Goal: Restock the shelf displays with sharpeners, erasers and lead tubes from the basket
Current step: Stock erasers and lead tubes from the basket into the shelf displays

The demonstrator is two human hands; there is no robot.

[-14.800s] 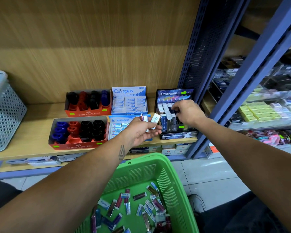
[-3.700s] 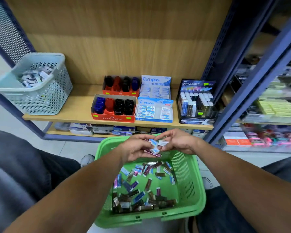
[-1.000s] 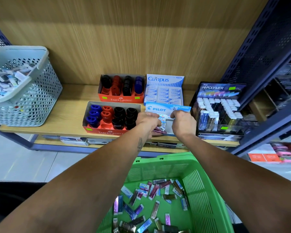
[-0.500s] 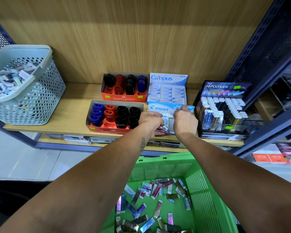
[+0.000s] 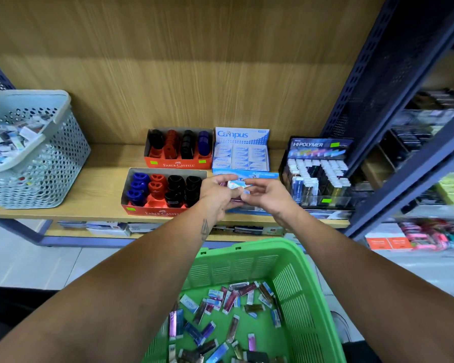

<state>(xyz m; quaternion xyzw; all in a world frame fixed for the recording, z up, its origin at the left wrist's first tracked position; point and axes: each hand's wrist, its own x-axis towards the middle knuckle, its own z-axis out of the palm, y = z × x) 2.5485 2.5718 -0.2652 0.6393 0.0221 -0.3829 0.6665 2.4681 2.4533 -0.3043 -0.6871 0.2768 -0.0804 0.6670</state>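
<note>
Both hands meet above the blue Pilot eraser box (image 5: pixel 249 211) on the wooden shelf (image 5: pixel 102 187). My left hand (image 5: pixel 216 196) grips a small bunch of items, a purple lead tube among them. My right hand (image 5: pixel 266 197) pinches a white-and-blue eraser (image 5: pixel 236 184) held between the two hands. Below, the green basket (image 5: pixel 307 305) holds several loose lead tubes and erasers. Two orange Faber-Castell sharpener boxes (image 5: pixel 165 195) sit left of the hands, a Campus eraser box (image 5: pixel 240 153) stands behind them, and the Hi-Polymer lead display (image 5: pixel 317 174) stands to the right.
A grey perforated basket (image 5: pixel 42 163) full of small packs stands at the shelf's left end. A dark blue shelf upright (image 5: pixel 378 87) rises on the right, with more stocked shelves beyond it. Boxes lie on the lower shelf (image 5: pixel 110 227).
My hands have lifted slightly off the Pilot box and come together. My right hand now pinches an eraser from the bunch in my left hand.
</note>
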